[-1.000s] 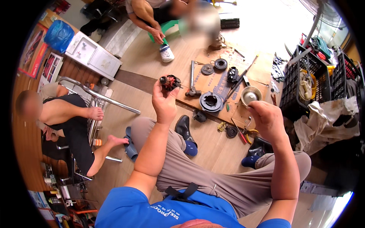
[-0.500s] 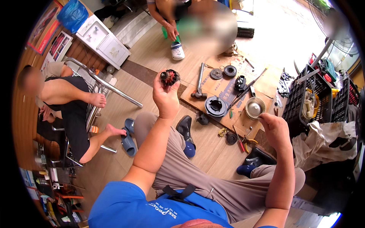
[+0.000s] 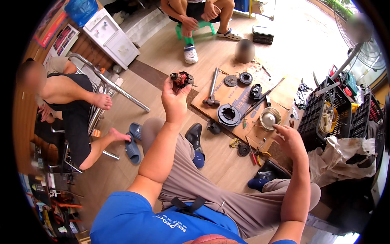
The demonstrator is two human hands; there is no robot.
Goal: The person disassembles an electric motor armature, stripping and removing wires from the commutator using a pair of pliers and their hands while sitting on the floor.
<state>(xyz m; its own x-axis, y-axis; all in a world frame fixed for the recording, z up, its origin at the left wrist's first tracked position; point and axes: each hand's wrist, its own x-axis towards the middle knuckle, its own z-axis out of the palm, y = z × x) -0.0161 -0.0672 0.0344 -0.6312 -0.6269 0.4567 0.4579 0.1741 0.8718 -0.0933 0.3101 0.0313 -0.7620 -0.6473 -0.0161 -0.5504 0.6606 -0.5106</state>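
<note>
Head view: left hand (image 3: 175, 99) grips cylindrical copper-wound motor rotor (image 3: 181, 78); right hand (image 3: 290, 140) empty.

bright daylight from upper right | floor there glares, washed out | heavy fisheye bend, black rim | mostly sharp

The motor rotor (image 3: 181, 79) is a small dark cylinder with reddish-brown windings and a short metal shaft sticking out at each end. It lies roughly level, raised well above the floor, at about eleven o'clock from the centre of the view, pinched at its lower side.
</note>
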